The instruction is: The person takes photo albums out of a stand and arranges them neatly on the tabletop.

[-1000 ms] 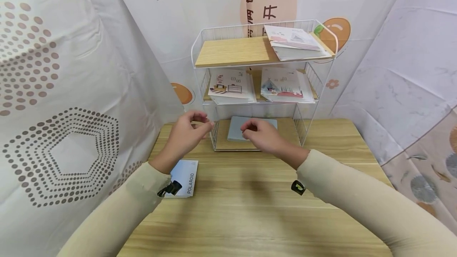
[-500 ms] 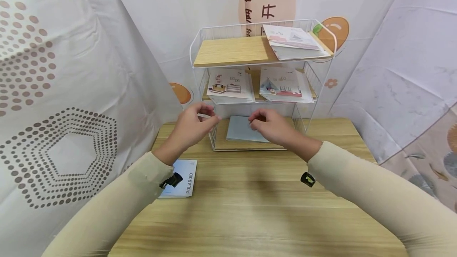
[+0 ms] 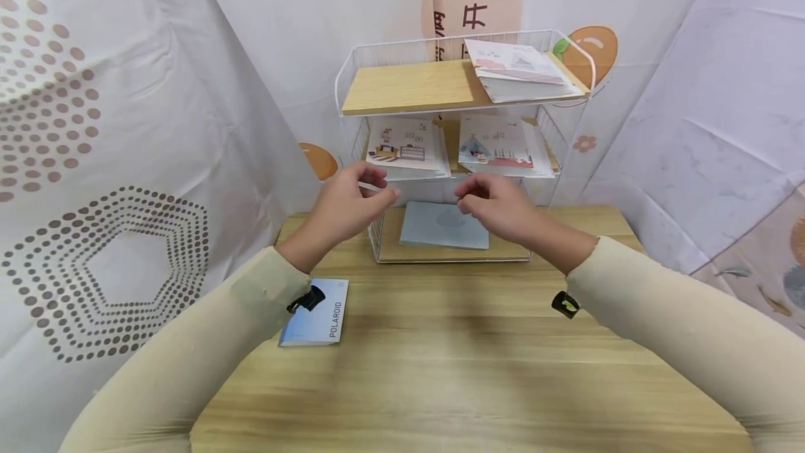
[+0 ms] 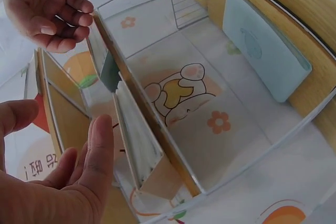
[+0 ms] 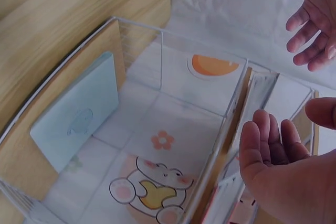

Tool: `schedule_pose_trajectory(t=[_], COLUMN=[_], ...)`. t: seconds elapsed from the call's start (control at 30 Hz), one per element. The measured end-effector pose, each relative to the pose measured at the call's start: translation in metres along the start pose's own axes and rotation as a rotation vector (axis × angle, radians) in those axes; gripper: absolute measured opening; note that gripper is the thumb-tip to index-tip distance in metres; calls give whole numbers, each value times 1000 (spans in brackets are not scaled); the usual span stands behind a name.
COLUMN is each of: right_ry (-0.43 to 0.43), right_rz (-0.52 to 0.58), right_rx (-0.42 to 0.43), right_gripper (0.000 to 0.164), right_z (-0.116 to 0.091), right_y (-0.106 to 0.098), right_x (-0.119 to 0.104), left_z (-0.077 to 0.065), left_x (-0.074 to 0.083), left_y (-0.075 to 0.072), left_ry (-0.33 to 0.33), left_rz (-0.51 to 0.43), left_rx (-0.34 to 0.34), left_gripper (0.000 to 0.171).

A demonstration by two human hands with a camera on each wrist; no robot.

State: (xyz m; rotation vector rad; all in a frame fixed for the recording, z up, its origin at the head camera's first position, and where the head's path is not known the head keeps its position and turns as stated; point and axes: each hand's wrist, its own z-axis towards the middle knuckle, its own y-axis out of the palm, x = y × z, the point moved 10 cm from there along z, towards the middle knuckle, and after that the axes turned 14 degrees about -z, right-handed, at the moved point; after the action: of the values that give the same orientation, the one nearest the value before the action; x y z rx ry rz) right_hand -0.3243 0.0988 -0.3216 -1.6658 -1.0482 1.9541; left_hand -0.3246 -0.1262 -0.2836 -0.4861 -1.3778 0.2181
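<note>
Both hands hover in front of a white wire rack (image 3: 465, 258) with wooden shelves, fingers loosely bent and holding nothing. In the head view my left hand (image 3: 346, 207) is just below the left stack of booklets (image 3: 409, 144) on the middle shelf. My right hand (image 3: 506, 210) hangs below the right stack of booklets (image 3: 497, 145), overlapping a corner of the bottom shelf. Between the hands, a light blue notebook (image 3: 434, 228) lies flat on that bottom shelf. The wrist views show the left palm (image 4: 79, 187) and right palm (image 5: 283, 171) apart from the rack's contents.
More booklets (image 3: 518, 70) lie on the right half of the top shelf (image 3: 409, 86). A blue-and-white item marked POLAROID (image 3: 327, 313) rests on the wooden table (image 3: 428, 369) at the left, partly behind the left forearm. Patterned curtains (image 3: 113, 124) hang around the table.
Both hands have risen and shifted right, from before the bottom shelf toward the middle shelf's front edge. More of the light blue notebook shows now. The booklets have not moved.
</note>
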Motion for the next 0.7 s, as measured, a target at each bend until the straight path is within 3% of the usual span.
schedule_pose_trajectory(t=[0.23, 0.37, 0.53, 0.7], right_ry=[-27, -1, 24, 44], right_rz=[-55, -65, -72, -12], right_rx=[78, 77, 91, 83], right_gripper=[23, 25, 28, 32], right_z=[-3, -4, -6, -7], right_y=[-26, -35, -46, -54], right_x=[-2, -2, -3, -6], left_z=[6, 8, 12, 19], left_x=[19, 29, 40, 47], left_y=[0, 0, 4, 11], left_ry=[6, 12, 7, -8], left_rz=[0, -18, -88, -146], left_rx=[-15, -25, -54, -64], left_gripper=[49, 47, 43, 41])
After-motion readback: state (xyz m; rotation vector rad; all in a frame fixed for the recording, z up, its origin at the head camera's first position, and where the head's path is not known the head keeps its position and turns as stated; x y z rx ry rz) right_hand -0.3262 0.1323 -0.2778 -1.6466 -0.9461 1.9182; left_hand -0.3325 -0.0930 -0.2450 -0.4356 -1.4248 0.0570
